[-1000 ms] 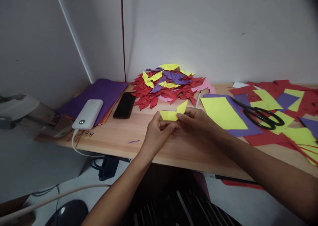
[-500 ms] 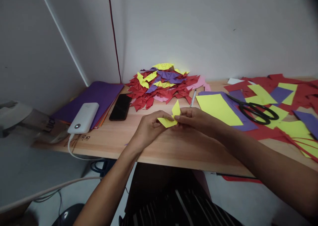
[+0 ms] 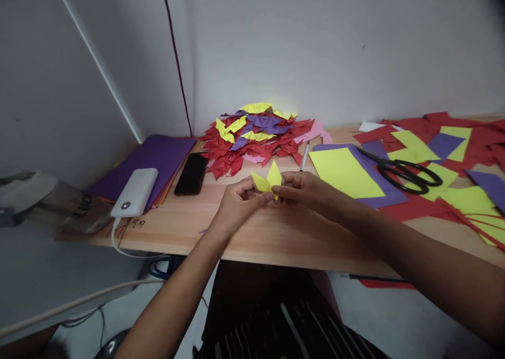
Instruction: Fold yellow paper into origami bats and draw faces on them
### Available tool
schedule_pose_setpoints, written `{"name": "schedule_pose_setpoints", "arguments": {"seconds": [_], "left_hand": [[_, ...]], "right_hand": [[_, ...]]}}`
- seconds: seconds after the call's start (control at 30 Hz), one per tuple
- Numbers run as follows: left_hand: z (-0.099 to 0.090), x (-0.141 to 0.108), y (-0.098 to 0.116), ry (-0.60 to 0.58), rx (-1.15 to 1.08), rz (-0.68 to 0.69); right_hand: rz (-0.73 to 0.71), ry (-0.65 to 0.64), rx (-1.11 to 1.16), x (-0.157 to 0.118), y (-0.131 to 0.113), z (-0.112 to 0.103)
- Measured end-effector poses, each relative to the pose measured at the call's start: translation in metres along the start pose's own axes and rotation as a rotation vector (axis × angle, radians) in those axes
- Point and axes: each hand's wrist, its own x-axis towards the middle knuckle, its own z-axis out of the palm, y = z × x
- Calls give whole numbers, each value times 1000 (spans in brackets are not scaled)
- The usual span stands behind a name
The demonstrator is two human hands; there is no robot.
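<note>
head view, centre: left hand (image 3: 240, 201) and right hand (image 3: 303, 188) pinch paper (image 3: 272, 179), 2 flaps (image 3: 275, 173) above fingertips (image 3: 278, 190); left flap (image 3: 260, 182) steeper than before.

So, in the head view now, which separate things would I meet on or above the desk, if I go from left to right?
White power bank, black smartphone, folded yellow paper, white pen, black scissors.

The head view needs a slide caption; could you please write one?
Left hand and right hand hold folded yellow paper before a colourful paper pile.
</note>
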Motion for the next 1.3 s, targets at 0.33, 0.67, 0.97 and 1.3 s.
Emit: {"name": "schedule_pose_setpoints", "arguments": {"seconds": [0.33, 0.67, 0.97, 1.3], "left_hand": [[-1, 0, -3, 72, -138, -97], [-1, 2, -6, 68, -250, -170], [-4, 3, -7, 60, -321, -220], [-3, 4, -10, 96, -326, -199]], "right_hand": [[-72, 25, -94, 4, 10, 0], [-95, 15, -75, 7, 19, 3], [-101, 39, -52, 8, 22, 6], [-75, 81, -89, 6, 18, 10]]}}
